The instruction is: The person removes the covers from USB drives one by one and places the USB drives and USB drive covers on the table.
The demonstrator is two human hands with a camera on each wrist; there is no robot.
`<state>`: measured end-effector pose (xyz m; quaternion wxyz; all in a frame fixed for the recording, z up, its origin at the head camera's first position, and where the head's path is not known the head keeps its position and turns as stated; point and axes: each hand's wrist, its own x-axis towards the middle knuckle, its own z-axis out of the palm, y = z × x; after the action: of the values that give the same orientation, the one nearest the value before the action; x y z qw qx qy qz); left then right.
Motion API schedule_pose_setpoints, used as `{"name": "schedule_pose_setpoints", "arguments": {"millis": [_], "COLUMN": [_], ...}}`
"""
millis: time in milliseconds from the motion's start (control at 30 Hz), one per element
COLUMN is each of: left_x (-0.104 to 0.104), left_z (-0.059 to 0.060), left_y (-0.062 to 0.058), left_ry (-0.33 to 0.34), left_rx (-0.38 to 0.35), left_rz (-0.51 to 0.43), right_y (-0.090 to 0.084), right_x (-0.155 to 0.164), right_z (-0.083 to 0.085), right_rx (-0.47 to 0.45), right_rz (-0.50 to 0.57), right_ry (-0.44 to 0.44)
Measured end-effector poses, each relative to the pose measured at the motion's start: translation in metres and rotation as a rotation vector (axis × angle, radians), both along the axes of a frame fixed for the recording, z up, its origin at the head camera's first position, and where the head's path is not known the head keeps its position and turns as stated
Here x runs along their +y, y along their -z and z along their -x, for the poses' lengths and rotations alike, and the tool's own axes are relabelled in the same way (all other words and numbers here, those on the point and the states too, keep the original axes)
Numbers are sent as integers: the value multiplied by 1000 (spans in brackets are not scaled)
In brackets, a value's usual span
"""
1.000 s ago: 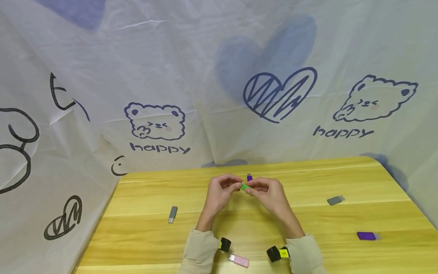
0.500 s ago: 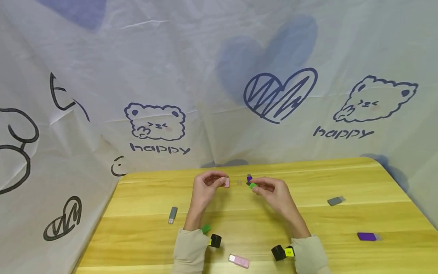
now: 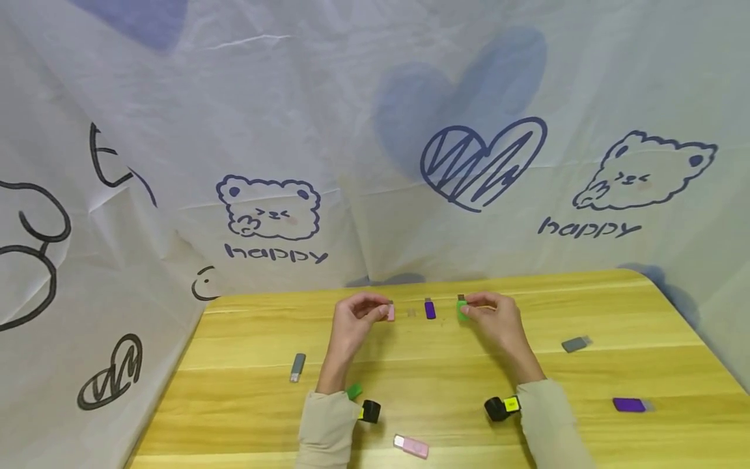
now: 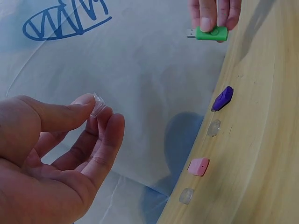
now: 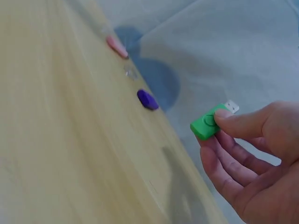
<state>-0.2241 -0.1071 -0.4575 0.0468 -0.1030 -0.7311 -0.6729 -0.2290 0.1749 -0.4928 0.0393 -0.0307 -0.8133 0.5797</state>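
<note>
My left hand [image 3: 354, 329] pinches a small clear plastic cap [image 4: 97, 105] between thumb and fingers, above the table's back edge. In my right hand [image 3: 498, 322], thumb and fingertips grip a green USB stick [image 5: 208, 125], its metal plug [image 5: 232, 107] bare. Between the hands, a purple USB stick [image 3: 430, 309] lies on the table near the back. A pink USB stick [image 4: 198, 166] is partly covered by my left fingers in the head view. One clear cap [image 4: 214, 128] sits between the pink and purple sticks, and another clear cap [image 4: 186, 196] lies beyond the pink one.
On the wooden table [image 3: 422, 371], a grey USB stick [image 3: 297, 367] lies at left. Another grey stick [image 3: 576, 344] and a capped purple stick [image 3: 629, 405] are at right. A pink stick [image 3: 411, 446] lies in front; a green one [image 3: 354, 391] is partly behind the left sleeve.
The hands were together at the green USB stick and have parted. My left hand moved left with the clear cap; my right hand carried the green stick right, past the purple one.
</note>
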Motion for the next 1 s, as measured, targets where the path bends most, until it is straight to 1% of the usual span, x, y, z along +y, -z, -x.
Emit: {"name": "schedule_pose_setpoints", "arguments": {"millis": [67,167,300,433,567,733,1000], "left_x": [0,1,2,2,3,4,5], "left_z": [0,1,1,1,1,0,0], "left_y": [0,-1,-3,-1,2,4,5], "left_ry": [6,10,27,48,69,71,67], "left_rx": [-6,-22,-23,-29,-48,-60,-67], "left_rz": [3,3,-5,-23,-33,-24,2], "right_y": [2,2,1,3,5,3,2], "right_x": [3,6,8,9,8,6,5], "right_z": [7,18,30,38,42,44,43], "right_rx": [-38,-23,7,-43,-82,-107,-108], "right_rz": [-7,-109,-228,-260,-262,-307,-379], "right_ry": [30,54,62,47,36,39,30]}}
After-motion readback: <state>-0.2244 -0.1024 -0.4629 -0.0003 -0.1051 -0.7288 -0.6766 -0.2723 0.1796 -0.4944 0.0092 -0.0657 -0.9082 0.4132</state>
